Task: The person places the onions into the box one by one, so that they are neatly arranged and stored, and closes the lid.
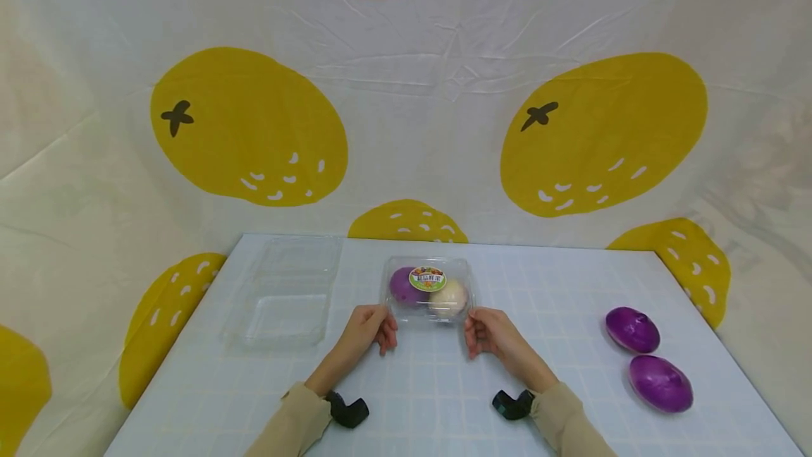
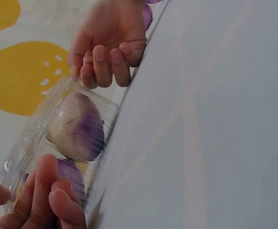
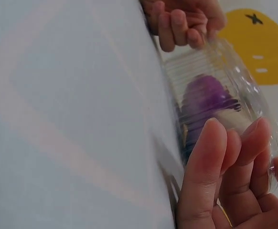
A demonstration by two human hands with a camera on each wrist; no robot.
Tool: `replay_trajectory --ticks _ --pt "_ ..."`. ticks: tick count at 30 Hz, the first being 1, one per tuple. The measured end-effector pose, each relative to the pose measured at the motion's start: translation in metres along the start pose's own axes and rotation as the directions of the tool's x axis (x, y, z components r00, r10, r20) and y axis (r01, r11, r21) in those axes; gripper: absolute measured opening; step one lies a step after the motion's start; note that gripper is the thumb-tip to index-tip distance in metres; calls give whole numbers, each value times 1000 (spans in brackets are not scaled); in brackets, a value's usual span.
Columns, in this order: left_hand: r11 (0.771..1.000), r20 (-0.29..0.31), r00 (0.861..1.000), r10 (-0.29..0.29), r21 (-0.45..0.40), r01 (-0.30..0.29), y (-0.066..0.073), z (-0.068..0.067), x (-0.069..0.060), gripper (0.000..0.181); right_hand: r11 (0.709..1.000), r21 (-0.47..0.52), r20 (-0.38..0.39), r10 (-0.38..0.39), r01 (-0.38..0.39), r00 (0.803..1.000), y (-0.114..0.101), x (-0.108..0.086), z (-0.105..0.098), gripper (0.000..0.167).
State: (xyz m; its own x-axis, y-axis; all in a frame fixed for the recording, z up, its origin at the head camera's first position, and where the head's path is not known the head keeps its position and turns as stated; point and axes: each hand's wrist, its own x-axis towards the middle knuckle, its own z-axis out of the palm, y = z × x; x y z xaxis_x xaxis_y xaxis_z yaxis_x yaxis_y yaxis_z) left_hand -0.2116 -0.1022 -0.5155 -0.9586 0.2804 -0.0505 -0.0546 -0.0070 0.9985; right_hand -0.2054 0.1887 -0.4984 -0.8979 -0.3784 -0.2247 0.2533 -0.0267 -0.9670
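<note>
We find the closed clear plastic clamshell midway across the counter, toward its back, containing one purple fruit and one cream fruit; its lid bears an oval label. We observe the left hand and right hand each pinching a near corner. An open clear clamshell lies left; two loose purple fruits lie right.

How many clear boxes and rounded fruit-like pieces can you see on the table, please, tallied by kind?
Clear boxes, one closed box and one open box: 2
Pieces inside the closed one: 2
Loose purple pieces: 2
Total: 6
</note>
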Motion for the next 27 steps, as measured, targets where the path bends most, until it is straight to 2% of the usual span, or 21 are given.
replay_trajectory --ticks 11,20,27 --pt "1000 -33 999 3 -17 -3 -1 -1 22 33 998 47 -45 -29 31 999 -5 21 -5 29" --pt "999 -75 997 14 -28 -17 0 -2 39 33 991 129 -109 -13 27 994 -10 39 -6 29" --pt "998 -115 992 53 -36 -57 0 -1 50 32 986 161 -172 -10 38 985 -13 49 -6 29"
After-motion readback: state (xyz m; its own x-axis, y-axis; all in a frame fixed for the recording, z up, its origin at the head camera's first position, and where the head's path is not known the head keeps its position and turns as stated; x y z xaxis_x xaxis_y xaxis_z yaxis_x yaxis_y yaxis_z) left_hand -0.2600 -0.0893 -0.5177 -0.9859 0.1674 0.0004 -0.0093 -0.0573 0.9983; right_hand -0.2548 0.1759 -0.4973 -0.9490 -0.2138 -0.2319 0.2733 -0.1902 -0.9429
